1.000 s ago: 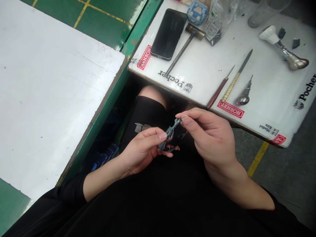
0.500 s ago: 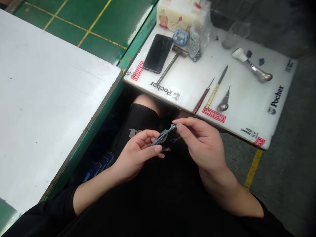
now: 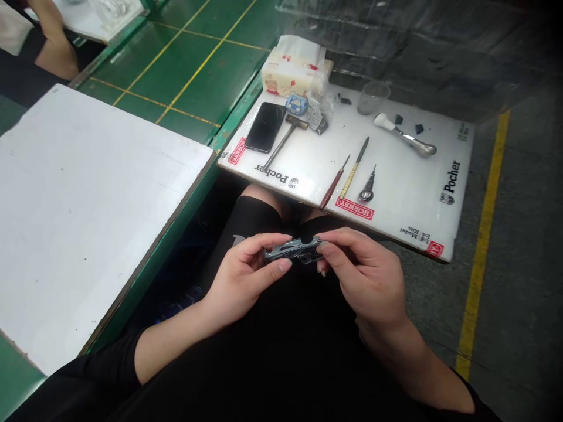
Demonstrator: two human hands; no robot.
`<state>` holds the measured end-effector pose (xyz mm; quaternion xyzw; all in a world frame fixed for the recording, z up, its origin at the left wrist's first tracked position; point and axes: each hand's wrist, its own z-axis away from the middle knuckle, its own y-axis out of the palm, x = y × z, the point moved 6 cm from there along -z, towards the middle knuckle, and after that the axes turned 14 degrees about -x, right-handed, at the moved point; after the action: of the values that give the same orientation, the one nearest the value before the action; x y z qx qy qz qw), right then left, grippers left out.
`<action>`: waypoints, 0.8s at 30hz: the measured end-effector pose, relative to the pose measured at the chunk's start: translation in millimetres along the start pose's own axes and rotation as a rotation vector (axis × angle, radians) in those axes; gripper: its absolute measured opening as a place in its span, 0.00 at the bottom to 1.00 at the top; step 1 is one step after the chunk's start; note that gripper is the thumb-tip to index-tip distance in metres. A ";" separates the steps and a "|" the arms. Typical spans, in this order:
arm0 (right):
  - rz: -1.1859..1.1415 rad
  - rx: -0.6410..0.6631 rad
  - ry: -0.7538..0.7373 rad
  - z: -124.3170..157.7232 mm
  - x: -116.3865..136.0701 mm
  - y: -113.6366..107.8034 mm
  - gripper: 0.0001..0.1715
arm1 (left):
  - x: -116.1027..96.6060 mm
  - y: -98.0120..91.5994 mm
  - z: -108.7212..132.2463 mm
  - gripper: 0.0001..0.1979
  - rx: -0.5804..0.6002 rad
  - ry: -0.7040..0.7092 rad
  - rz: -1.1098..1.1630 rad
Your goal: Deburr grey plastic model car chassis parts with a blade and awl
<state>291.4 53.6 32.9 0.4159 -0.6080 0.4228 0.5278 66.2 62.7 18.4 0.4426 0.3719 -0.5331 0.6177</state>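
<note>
A small dark grey part (image 3: pixel 292 250), shaped like a model car body, is held level above my lap between both hands. Its left end is pinched between the thumb and fingers of my left hand (image 3: pixel 246 266). At the other end, the thumb and fingertips of my right hand (image 3: pixel 363 266) grip it. My fingers cover both of its ends. Beyond the hands, on the white board (image 3: pixel 396 205), lie a red-handled pointed tool (image 3: pixel 333 187), a file with a yellow-wrapped handle (image 3: pixel 352 179) and a short awl-like tool with a round metal knob (image 3: pixel 366 192).
Further back are a phone (image 3: pixel 265 127), a small hammer (image 3: pixel 285 138), a blue car-shaped item (image 3: pixel 296 104), a tissue pack (image 3: pixel 292 70), a clear cup (image 3: pixel 373 98) and a white-and-metal tool (image 3: pixel 407 136). A white tabletop (image 3: pixel 109 205) is at left. Another person's arm (image 3: pixel 55 47) shows top left.
The grey part has turned from a slant to nearly level, still in both hands. The camera view has shifted, bringing another person's arm into sight at the upper left.
</note>
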 end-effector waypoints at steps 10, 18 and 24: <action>0.012 -0.087 -0.003 -10.2 -2.9 -29.7 0.05 | -13.5 28.5 -9.3 0.16 0.025 0.076 -0.151; -0.003 -0.136 0.057 -26.0 -22.0 -54.6 0.03 | -15.7 65.0 -31.4 0.10 0.010 0.062 -0.265; -0.037 -0.163 0.108 -41.7 -28.9 -68.9 0.03 | -18.6 85.1 -46.6 0.11 0.006 0.049 -0.292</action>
<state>371.8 74.7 12.9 0.3594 -0.6033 0.3838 0.5996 148.0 116.2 33.0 0.3985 0.4456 -0.6076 0.5230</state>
